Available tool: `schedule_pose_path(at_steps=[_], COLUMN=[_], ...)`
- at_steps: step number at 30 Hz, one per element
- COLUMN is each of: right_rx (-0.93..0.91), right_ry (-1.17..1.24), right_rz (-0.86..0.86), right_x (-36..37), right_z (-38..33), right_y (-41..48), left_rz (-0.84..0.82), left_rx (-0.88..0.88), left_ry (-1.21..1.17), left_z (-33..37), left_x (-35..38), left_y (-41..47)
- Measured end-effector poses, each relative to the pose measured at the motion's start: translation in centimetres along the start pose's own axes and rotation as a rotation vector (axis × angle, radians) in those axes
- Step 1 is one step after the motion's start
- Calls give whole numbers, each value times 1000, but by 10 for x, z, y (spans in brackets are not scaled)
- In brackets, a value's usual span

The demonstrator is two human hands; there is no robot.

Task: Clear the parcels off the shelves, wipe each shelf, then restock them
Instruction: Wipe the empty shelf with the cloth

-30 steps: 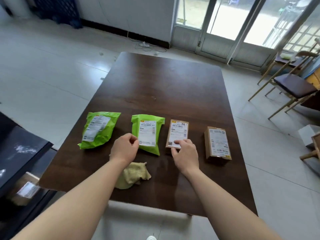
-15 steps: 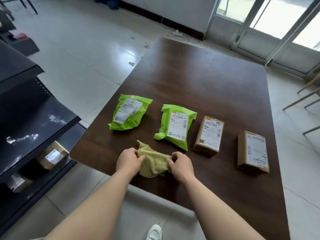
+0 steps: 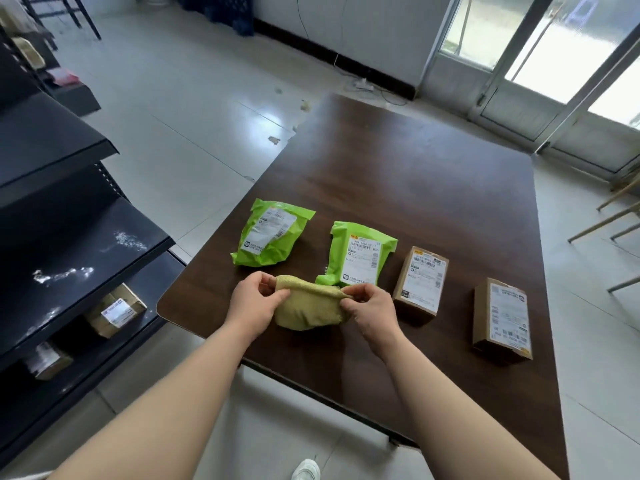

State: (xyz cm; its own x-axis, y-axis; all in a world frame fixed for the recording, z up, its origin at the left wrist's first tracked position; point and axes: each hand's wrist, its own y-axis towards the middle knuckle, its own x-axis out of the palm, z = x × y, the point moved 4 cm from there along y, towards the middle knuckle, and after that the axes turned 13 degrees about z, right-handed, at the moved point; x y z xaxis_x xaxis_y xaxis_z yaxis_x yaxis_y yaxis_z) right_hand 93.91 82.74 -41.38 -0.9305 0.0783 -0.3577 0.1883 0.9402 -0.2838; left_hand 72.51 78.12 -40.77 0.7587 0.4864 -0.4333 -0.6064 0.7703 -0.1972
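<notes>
A yellow cloth (image 3: 306, 310) is stretched between my left hand (image 3: 255, 301) and my right hand (image 3: 367, 308), just above the near part of the dark wooden table (image 3: 398, 174). Behind it on the table lie two green mailer bags (image 3: 272, 233) (image 3: 360, 258) and two brown cardboard boxes (image 3: 420, 278) (image 3: 502, 317), all with white labels up. At the left stands a black shelf unit (image 3: 69, 244). Its lower shelf holds two brown parcels (image 3: 116, 310) (image 3: 46, 358).
The table's near left corner is close to the shelf unit, with a narrow gap of tiled floor between. Wooden chairs (image 3: 616, 216) stand at the right edge. Glass doors (image 3: 554, 57) are at the back right. My white shoe (image 3: 304, 471) shows below the table edge.
My hands left the parcels, took up the cloth from the table and now pull it out flat between them. The view has swung left, bringing the shelf unit in.
</notes>
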Motion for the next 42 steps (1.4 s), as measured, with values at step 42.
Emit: schedule_pose_path(at_steps=[42], right_rx=[-393], right_ry=[-297], right_rz=[-1023], right_x=[343], right_z=[-216], right_y=[-344], left_rz=[506], left_rx=[-304], left_ry=[-313], left_z=[-120], left_x=[-563], left_y=[-107])
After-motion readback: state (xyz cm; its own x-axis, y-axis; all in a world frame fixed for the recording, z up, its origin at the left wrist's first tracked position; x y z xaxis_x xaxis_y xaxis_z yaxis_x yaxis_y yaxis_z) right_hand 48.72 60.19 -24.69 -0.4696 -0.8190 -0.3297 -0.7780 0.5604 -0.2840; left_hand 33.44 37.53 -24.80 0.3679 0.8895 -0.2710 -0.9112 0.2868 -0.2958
